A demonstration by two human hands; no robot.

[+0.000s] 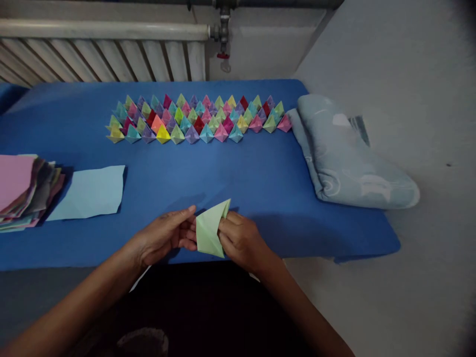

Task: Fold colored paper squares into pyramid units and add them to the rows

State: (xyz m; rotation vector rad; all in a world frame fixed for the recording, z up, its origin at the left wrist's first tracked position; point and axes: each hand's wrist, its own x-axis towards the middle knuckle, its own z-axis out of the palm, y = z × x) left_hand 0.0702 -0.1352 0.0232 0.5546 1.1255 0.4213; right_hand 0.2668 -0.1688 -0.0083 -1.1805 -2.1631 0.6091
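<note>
A pale green folded paper (210,230) is held in the air near the front edge of the blue surface. My right hand (240,238) is closed on its right side, with the fingers tucked into the fold. My left hand (169,235) is at the paper's left edge, thumb raised and apart from the curled fingers; its fingertips reach the edge, and whether they grip it cannot be made out. Several small folded paper boats (192,134) in many colours stand in rows farther back.
On the left, a stack of coloured paper (17,183) lies beside a light blue sheet (94,192). A folded grey-blue blanket (353,163) rests at the right on the blue surface (178,171). Behind are a radiator (104,32) and a pipe with a red valve.
</note>
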